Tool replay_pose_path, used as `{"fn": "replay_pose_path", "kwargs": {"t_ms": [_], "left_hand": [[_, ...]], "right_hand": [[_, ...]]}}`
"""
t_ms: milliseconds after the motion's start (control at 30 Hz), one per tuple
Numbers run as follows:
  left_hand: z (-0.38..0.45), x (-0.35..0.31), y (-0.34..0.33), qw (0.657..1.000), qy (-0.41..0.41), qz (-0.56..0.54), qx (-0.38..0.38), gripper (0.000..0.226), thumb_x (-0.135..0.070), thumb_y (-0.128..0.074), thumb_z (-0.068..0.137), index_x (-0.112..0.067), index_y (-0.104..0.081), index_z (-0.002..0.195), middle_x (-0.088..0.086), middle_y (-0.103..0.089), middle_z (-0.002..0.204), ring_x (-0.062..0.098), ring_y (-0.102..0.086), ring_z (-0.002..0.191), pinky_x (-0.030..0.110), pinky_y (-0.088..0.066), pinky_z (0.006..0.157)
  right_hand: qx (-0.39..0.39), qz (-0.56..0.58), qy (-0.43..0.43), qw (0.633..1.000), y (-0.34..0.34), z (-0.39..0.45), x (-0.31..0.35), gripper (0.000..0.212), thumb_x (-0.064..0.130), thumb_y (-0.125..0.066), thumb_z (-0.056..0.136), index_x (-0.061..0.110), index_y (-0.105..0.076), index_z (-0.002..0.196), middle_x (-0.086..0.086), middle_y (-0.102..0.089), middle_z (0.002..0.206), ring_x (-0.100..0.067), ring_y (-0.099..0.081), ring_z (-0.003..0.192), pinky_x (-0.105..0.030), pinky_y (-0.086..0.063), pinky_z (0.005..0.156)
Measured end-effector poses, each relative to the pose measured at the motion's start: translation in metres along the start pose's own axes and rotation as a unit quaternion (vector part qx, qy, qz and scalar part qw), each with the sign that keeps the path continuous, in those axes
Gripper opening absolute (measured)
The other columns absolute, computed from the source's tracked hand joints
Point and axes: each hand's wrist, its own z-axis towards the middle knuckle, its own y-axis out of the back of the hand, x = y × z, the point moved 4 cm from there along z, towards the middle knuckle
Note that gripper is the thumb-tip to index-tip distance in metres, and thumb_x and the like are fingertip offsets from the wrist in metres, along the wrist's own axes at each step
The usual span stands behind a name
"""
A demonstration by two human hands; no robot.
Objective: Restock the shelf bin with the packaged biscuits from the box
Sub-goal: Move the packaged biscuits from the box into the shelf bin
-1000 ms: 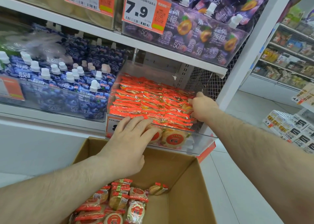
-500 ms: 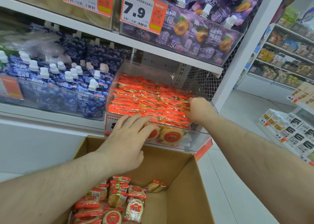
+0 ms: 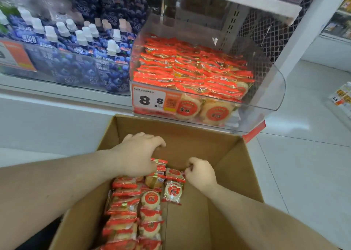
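Observation:
Red-and-gold packaged biscuits (image 3: 190,69) fill the clear shelf bin (image 3: 269,90) nearly to its front wall. Below it stands an open cardboard box (image 3: 228,154) with rows of the same biscuit packets (image 3: 129,208) along its left side. My left hand (image 3: 138,154) arches over the far end of those rows, fingers bent down, thumb touching the top packets. My right hand (image 3: 201,173) is curled at the box's far middle, pinching the red edge of a loose biscuit packet (image 3: 183,173) that it mostly hides. Another loose packet (image 3: 172,191) lies beside it.
A bin of blue spouted pouches (image 3: 76,46) stands left of the biscuit bin. A price label (image 3: 150,99) reading 8.8 covers the biscuit bin's front left. The box's right half shows bare cardboard. White floor tiles (image 3: 303,154) and another shelf lie to the right.
Both hands have come down from the shelf bin into the box. The view has tilted downward, and the right hand now closes on a loose packet.

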Motion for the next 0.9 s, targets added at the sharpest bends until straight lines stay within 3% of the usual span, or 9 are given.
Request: {"fn": "replay_pose_path", "kwargs": {"t_ms": [67,167,233,300,433,567,667,800,900], "left_hand": [[0.003,0.005,-0.008,1.000,0.010,-0.019,0.017,0.059,-0.030,-0.059,0.086,-0.035,-0.035,0.140,-0.014,-0.047,0.133,0.012,-0.037,0.126,0.039,-0.029,0.107],[0.007,0.013,-0.018,0.998,0.029,-0.043,0.037,0.058,-0.031,-0.060,0.086,-0.035,-0.036,0.139,-0.017,-0.048,0.128,0.010,-0.039,0.124,0.039,-0.030,0.107],[0.008,0.016,-0.023,0.996,0.039,-0.060,0.045,0.056,-0.031,-0.061,0.086,-0.036,-0.038,0.137,-0.019,-0.050,0.124,0.008,-0.040,0.122,0.038,-0.031,0.108],[0.008,0.017,-0.025,0.995,0.046,-0.076,0.055,0.056,-0.030,-0.062,0.086,-0.036,-0.038,0.137,-0.019,-0.051,0.123,0.007,-0.041,0.122,0.039,-0.032,0.109],[0.008,0.018,-0.026,0.992,0.048,-0.094,0.074,0.055,-0.030,-0.064,0.085,-0.035,-0.040,0.135,-0.017,-0.052,0.120,0.007,-0.045,0.119,0.037,-0.038,0.106],[0.009,0.022,-0.027,0.982,0.080,-0.137,0.105,0.060,-0.026,-0.066,0.085,-0.030,-0.038,0.138,-0.016,-0.050,0.118,0.004,-0.052,0.101,0.019,-0.046,0.084],[0.009,0.021,-0.025,0.973,0.113,-0.164,0.116,0.069,-0.029,-0.066,0.086,-0.029,-0.029,0.144,-0.008,-0.050,0.131,0.004,-0.058,0.074,0.016,-0.046,0.062],[0.003,0.020,-0.021,0.950,0.153,-0.264,0.064,0.090,-0.039,-0.070,0.084,-0.037,-0.009,0.150,-0.012,-0.054,0.099,0.020,-0.066,0.100,0.038,-0.053,0.091],[0.002,0.019,-0.016,0.921,0.152,-0.359,-0.018,0.082,-0.022,-0.075,0.082,-0.041,-0.025,0.144,-0.009,-0.058,0.105,0.024,-0.067,0.096,0.045,-0.055,0.086]], "right_hand": [[0.032,0.129,-0.219,0.967,-0.035,0.009,-0.032,0.013,0.022,-0.054,0.084,0.017,-0.064,0.090,-0.003,-0.068,0.090,-0.026,-0.065,0.089,-0.027,-0.050,0.073],[0.063,0.320,-0.407,0.853,-0.089,0.016,-0.052,0.032,0.036,-0.065,0.086,0.005,-0.066,0.095,-0.011,-0.069,0.086,-0.026,-0.066,0.069,-0.029,-0.052,0.060],[0.086,0.418,-0.444,0.788,-0.115,0.019,-0.051,0.031,0.035,-0.068,0.088,0.005,-0.063,0.094,-0.010,-0.065,0.078,-0.021,-0.059,0.056,-0.022,-0.044,0.043],[0.112,0.455,-0.452,0.759,-0.126,0.022,-0.046,0.017,0.021,-0.063,0.093,0.007,-0.058,0.085,-0.007,-0.058,0.070,-0.017,-0.051,0.051,-0.016,-0.037,0.032],[0.108,0.491,-0.469,0.726,-0.123,0.022,-0.046,0.010,0.004,-0.051,0.091,0.007,-0.059,0.086,-0.006,-0.058,0.072,-0.015,-0.049,0.053,-0.022,-0.040,0.043],[0.123,0.498,-0.441,0.736,-0.085,-0.005,-0.043,0.014,0.000,-0.051,0.083,0.007,-0.059,0.092,-0.007,-0.062,0.078,-0.020,-0.058,0.064,-0.026,-0.039,0.052],[0.217,0.572,-0.363,0.703,-0.057,-0.021,-0.019,0.019,-0.003,-0.047,0.087,0.006,-0.060,0.098,-0.006,-0.068,0.083,-0.019,-0.063,0.075,-0.027,-0.047,0.062],[0.325,0.643,-0.208,0.662,-0.025,-0.025,0.035,0.031,-0.009,-0.046,0.086,0.009,-0.063,0.104,-0.007,-0.072,0.091,-0.017,-0.065,0.078,-0.026,-0.050,0.070],[0.403,0.661,-0.108,0.624,-0.013,-0.025,0.071,0.035,-0.007,-0.051,0.082,0.008,-0.062,0.112,-0.009,-0.070,0.098,-0.018,-0.067,0.083,-0.026,-0.054,0.072]]}}
